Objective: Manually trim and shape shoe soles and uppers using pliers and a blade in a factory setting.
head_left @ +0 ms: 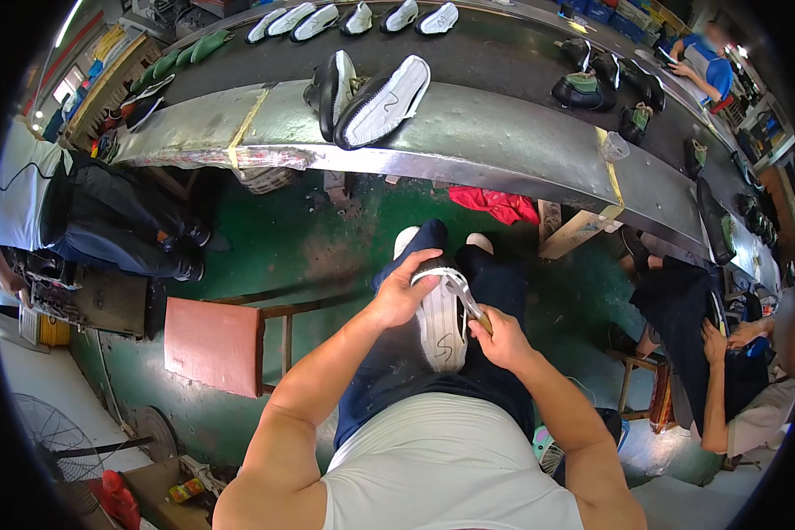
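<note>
A shoe upper on its last (439, 331) rests on my lap with its white underside up and a dark pen mark near the end closest to me. My left hand (402, 296) is closed around its far end, thumb pressed on the white rim. My right hand (501, 337) grips a pair of metal pincers (462, 295) by the handles. The pincers' head lies against the shoe's far right edge, near my left thumb. Whether the jaws have hold of the material is too small to tell.
Ahead stands a metal-edged conveyor bench (318, 113) carrying a pair of shoes (384, 102), a row of white-bottomed shoes (358, 19) and dark shoes at the right. A pink-topped stool (212, 344) is at my left. One person (755, 371) sits at right; another (106, 212) stands at left.
</note>
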A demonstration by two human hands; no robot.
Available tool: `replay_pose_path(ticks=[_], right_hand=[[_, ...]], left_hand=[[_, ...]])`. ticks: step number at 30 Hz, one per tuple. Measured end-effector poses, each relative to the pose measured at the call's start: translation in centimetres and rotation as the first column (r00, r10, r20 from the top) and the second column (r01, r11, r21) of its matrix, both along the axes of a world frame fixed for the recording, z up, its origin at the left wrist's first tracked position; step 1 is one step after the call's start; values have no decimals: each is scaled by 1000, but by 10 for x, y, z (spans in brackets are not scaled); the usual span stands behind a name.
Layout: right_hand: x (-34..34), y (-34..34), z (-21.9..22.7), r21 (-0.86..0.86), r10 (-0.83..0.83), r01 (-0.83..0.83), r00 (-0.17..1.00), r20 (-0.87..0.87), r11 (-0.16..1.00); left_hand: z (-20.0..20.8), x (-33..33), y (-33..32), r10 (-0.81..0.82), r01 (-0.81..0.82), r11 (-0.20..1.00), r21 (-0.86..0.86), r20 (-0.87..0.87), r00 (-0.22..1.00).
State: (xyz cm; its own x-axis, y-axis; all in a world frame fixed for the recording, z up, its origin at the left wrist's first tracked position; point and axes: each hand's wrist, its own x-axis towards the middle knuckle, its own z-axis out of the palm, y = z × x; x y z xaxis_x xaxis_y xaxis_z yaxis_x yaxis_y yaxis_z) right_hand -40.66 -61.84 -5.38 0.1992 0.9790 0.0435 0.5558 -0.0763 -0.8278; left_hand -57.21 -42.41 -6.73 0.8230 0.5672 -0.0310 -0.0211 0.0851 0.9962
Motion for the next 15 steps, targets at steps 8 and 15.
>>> replay_pose_path(ticks=[8, 15], right_hand=[[-9, -14, 53, -163, 10, 52, 936, 353, 985], [24, -6, 84, -561, -38, -182, 933, -358, 808]], left_hand=[[22, -1, -8, 54, -54, 998, -26, -17, 998], [11, 8, -1, 156, -161, 985, -54, -94, 983]])
